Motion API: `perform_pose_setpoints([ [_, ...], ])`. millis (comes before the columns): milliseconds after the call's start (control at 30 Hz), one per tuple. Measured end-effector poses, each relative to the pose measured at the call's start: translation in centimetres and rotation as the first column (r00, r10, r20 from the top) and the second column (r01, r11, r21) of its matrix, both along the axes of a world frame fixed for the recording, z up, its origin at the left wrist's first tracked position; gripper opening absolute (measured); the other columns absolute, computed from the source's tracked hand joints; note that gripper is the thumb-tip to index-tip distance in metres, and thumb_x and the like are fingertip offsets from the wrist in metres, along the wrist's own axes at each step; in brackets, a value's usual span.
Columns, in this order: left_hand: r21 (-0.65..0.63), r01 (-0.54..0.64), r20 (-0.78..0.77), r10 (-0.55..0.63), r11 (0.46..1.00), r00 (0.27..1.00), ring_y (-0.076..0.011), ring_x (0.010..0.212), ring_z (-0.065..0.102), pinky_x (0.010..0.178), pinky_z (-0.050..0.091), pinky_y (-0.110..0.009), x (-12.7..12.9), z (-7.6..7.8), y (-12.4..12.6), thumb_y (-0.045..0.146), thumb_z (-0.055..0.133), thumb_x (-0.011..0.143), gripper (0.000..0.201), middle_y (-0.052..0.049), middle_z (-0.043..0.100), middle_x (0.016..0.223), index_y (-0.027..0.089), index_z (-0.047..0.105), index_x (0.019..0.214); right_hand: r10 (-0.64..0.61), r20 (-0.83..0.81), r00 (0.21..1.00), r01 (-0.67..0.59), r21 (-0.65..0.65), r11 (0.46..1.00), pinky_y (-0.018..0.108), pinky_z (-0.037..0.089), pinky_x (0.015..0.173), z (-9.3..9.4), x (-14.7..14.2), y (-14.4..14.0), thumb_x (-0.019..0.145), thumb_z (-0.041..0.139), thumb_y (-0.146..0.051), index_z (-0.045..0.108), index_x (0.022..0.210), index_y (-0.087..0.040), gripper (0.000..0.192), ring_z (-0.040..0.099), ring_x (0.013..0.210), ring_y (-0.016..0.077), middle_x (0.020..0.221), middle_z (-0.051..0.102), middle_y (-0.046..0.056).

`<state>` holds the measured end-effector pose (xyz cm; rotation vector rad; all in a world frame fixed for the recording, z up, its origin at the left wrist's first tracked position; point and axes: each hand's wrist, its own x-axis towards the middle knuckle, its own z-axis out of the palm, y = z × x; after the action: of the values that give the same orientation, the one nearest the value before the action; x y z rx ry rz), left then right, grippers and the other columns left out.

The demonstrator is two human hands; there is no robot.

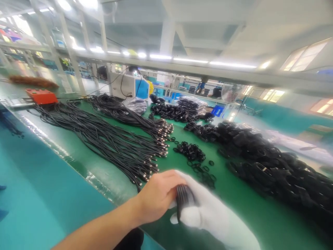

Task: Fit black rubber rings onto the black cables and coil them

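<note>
Just above the bench's near edge, a bundled black cable (184, 197) is folded in several strands between my two hands. My left hand (157, 196), bare, is closed at the left side of the bundle, its fingertips partly hidden behind it. In a white glove, my right hand (205, 206) wraps the bundle from the right, with the thumb across its front. Beyond my left hand lies a long row of black cables (101, 139), their metal plug ends pointing toward the middle of the bench. Small black rings (191, 151) lie in a pile beyond my right hand.
On the right of the green bench (215, 166) stretches a large heap of coiled black cables (270, 163). Farther back are a red box (41, 96), a white-and-blue machine (130, 86) and clear plastic bags (192, 104). A shelf beam (156, 61) crosses overhead.
</note>
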<state>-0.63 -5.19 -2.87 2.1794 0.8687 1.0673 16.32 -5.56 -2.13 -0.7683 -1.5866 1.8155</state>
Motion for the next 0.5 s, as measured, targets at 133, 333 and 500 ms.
perform_pose_setpoints([
  [133, -0.049, -0.052, -0.086, 0.048, 0.997, 0.995, -0.0116, 0.079, 0.056, 0.073, 0.045, -0.022, 0.0, 0.7, 0.4, 0.006, 0.042, 0.084, 0.027, -0.001, 0.06, 0.086, 0.019, 0.064, 0.092, -0.05, 0.002, 0.999, 0.05, -0.019, 0.999, 0.034, 0.054, 0.065, -0.6, -0.5, 0.8, 0.064, 0.075, -0.016, 0.056, 0.109, -0.016, 0.049, 0.061, 0.079, 0.0211, 0.091, 0.061, 0.004],
  [333, -0.253, -0.196, -0.123, 0.17, 0.947, 0.978, -0.012, 0.073, 0.056, 0.064, 0.045, -0.022, 0.0, 1.9, 0.6, 0.019, 0.052, 0.081, 0.013, 0.001, 0.062, 0.089, 0.02, 0.059, 0.092, 0.038, -0.261, 0.965, -0.109, -0.265, 0.958, 0.042, 0.057, 0.069, -2.4, 0.0, 1.4, 0.077, 0.067, -0.025, 0.057, 0.11, -0.012, 0.038, 0.064, 0.086, 0.0242, 0.096, 0.064, 0.013],
  [500, -0.118, -0.312, -0.2, 0.285, 0.943, 0.937, -0.0116, 0.067, 0.054, 0.06, 0.04, -0.022, 0.6, 1.3, 0.8, 0.014, 0.049, 0.079, 0.009, 0.003, 0.061, 0.074, 0.02, 0.056, 0.077, -0.033, -0.271, 0.962, -0.04, -0.262, 0.964, 0.039, 0.057, 0.068, -3.8, -0.3, 1.6, 0.079, 0.065, -0.023, 0.064, 0.098, -0.009, 0.024, 0.066, 0.077, 0.0204, 0.084, 0.067, 0.012],
])
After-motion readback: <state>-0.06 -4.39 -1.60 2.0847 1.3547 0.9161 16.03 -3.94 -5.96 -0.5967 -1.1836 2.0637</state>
